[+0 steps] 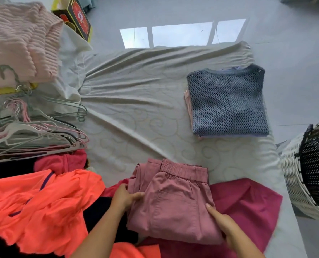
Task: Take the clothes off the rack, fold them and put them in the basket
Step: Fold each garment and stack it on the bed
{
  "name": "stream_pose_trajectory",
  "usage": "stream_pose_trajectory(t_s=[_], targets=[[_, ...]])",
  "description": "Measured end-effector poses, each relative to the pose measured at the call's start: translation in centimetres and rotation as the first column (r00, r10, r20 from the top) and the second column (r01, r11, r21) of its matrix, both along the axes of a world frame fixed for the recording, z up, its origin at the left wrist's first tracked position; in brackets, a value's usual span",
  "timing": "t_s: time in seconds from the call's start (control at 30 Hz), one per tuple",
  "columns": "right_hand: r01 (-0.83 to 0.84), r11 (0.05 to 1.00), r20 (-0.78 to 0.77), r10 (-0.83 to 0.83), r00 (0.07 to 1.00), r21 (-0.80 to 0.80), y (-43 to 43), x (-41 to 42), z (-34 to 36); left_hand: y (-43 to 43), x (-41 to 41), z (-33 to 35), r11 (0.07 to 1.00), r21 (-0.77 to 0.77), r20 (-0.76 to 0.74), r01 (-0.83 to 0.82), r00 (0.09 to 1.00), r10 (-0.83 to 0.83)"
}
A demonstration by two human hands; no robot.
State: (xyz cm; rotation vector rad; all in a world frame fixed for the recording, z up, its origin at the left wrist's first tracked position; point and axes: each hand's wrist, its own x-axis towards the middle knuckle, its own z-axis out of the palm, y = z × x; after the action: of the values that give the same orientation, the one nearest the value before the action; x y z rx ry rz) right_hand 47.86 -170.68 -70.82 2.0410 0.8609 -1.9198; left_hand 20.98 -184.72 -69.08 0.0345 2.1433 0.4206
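Note:
Folded dusty-pink trousers (175, 198) with an elastic waistband lie at the near edge of the bed. My left hand (126, 197) grips their left edge, thumb on top and fingers tucked under the fabric. My right hand (220, 220) grips the right edge low down, thumb on top. A magenta garment (248, 203) lies under and to the right of the trousers. Further back on the right sits a folded stack topped by a blue mesh-knit top (227, 101). The white wicker basket (292, 175) with a dark liner stands at the right edge.
A bright orange garment (39, 205) and dark clothes are heaped at the near left, with a red garment (61, 162) behind them. Several empty hangers (35, 131) lie on the left. A pink knit sweater (19, 43) and a dark box (78, 19) sit at the far left. A grey bedsheet (136, 101) covers the bed.

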Motion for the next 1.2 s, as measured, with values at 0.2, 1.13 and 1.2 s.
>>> stream_pose_trajectory(t_s=[0.2,1.13,1.2], targets=[[-0.054,0.993,-0.092,0.064,0.994,0.107,0.0,-1.0,0.7,1.0,0.8,-0.2,0.982,-0.158,-0.052,0.102,0.992,-0.111],[-0.857,0.073,0.414,0.853,0.319,0.51,10.0,-22.3,2.0,5.0,-12.5,0.9,0.808,0.06,-0.052,0.586,0.81,-0.584],[-0.906,0.019,0.454,0.861,0.23,0.423,8.9,-21.7,1.5,3.1,-11.1,0.5,0.823,0.032,-0.088,0.567,0.822,-0.563]])
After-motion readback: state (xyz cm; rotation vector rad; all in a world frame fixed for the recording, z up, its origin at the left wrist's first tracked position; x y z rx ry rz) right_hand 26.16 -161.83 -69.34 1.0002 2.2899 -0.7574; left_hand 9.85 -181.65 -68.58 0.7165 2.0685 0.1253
